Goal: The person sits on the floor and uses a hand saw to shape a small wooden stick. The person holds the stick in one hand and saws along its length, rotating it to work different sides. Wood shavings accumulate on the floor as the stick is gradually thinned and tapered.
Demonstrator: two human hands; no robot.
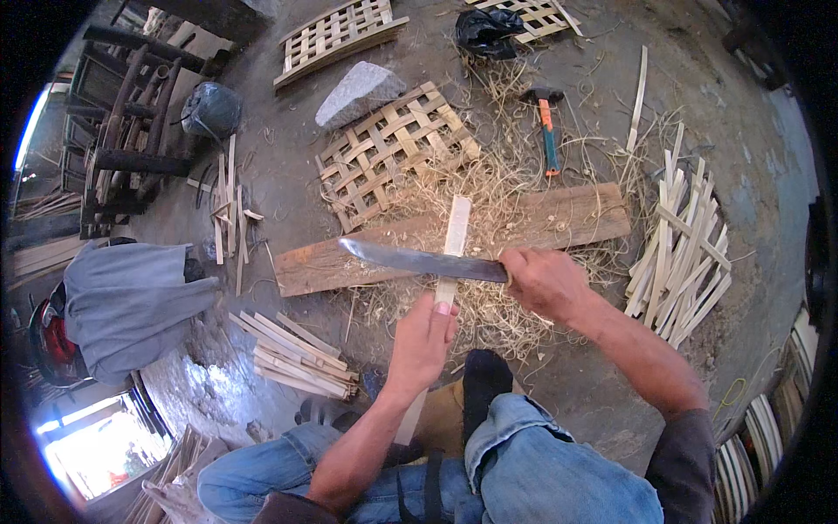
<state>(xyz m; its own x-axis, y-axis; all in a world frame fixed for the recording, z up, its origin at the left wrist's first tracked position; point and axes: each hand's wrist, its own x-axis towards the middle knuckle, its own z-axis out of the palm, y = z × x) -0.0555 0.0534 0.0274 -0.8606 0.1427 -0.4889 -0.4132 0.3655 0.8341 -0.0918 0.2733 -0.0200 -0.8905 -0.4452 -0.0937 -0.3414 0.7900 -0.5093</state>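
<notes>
My left hand [422, 342] is closed around a pale flat wooden strip [456, 229], which points away from me over a plank. The strip's lower end shows below my wrist. My right hand [546, 281] grips the handle of a long knife [410, 261], its fingers hiding most of that handle. The blade lies crosswise over the strip, just beyond my left hand, with its tip to the left. Beneath both is the brown wooden plank [567, 218], lying on the floor amid curly wood shavings [502, 310].
A loose pile of strips [681, 253] lies at right, another bundle [301, 356] at left. Beyond the plank are a woven lattice panel [393, 148], a grey stone [358, 92] and a hammer [547, 135]. A grey cloth [131, 306] hangs at far left.
</notes>
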